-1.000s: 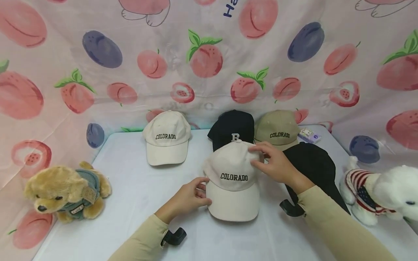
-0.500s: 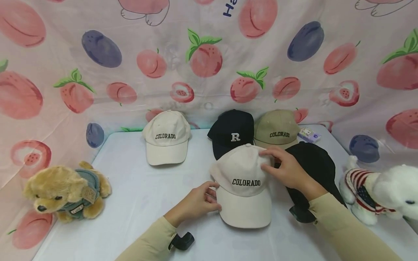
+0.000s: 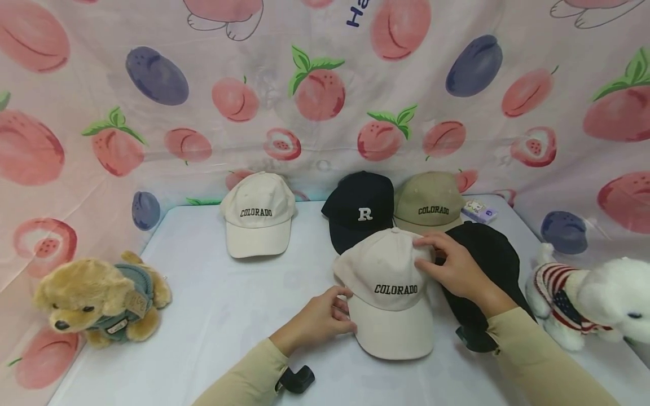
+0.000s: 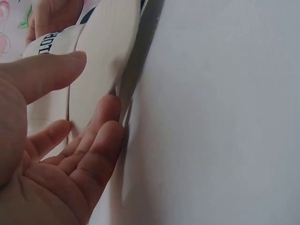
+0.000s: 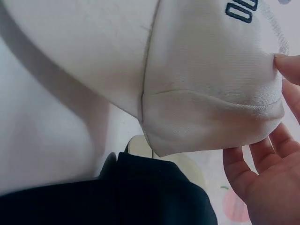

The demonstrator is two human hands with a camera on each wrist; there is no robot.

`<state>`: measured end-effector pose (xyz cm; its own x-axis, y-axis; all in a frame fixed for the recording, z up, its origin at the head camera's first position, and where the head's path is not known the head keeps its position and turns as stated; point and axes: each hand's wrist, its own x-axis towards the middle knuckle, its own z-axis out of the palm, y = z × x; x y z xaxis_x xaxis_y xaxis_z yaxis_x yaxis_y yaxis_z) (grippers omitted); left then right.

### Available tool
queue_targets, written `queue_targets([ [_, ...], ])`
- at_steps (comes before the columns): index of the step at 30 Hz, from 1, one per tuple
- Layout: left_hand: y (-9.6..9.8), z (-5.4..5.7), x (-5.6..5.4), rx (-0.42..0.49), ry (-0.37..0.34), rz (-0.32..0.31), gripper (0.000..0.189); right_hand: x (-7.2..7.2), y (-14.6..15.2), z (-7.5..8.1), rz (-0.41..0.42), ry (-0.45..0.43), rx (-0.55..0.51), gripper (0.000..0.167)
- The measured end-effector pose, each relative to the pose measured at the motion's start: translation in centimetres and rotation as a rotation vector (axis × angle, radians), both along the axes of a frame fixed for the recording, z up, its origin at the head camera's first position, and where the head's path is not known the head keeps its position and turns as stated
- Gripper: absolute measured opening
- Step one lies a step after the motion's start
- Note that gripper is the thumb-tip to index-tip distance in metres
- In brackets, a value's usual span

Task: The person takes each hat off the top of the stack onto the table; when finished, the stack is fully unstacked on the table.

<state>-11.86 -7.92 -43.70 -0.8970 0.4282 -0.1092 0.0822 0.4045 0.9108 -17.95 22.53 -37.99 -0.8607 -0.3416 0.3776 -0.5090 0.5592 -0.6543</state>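
Observation:
Both hands hold a cream baseball cap [image 3: 393, 316] lettered COLORADO, its brim facing me. My left hand [image 3: 321, 317] has the cap's left side at the brim; in the left wrist view the thumb [image 4: 56, 72] lies over the brim [image 4: 103, 51] and fingers are at its edge. On the other side, my right hand [image 3: 459, 270] grips the crown. The right wrist view shows thumb [image 5: 289, 68] and fingers [image 5: 239, 168] around the crown's lower rim [image 5: 211, 131]. A plain black cap [image 3: 484, 256] lies beside and partly behind the right hand.
At the back stand another cream cap [image 3: 258, 211], a dark cap with an R [image 3: 358, 208] and a khaki cap [image 3: 431, 197]. A small purple-and-white packet [image 3: 479, 211] lies at the back right. Plush dogs, one tan [image 3: 109, 299] and one white [image 3: 584, 296], flank the white-covered table [image 3: 203, 361].
The cream cap and both hands have shifted right and closer to me. More of the dark R cap now shows behind it. The other caps and plush dogs stay put.

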Motion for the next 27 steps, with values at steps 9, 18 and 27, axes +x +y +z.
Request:
queue_targets([
  [9,0.7,-0.6,-0.2,-0.030,0.026,-0.002,0.055,0.2,0.4,-0.2,-0.022,-0.038,-0.010,0.027],
  [18,1.5,-0.3,-0.3,-0.055,0.008,-0.027,0.058,-0.3,1.0,-0.5,-0.055,-0.057,-0.006,0.030],
  [27,2.1,0.0,-0.4,-0.135,0.081,-0.045,0.065,-0.7,1.2,-0.7,-0.055,-0.073,-0.012,0.029],
])
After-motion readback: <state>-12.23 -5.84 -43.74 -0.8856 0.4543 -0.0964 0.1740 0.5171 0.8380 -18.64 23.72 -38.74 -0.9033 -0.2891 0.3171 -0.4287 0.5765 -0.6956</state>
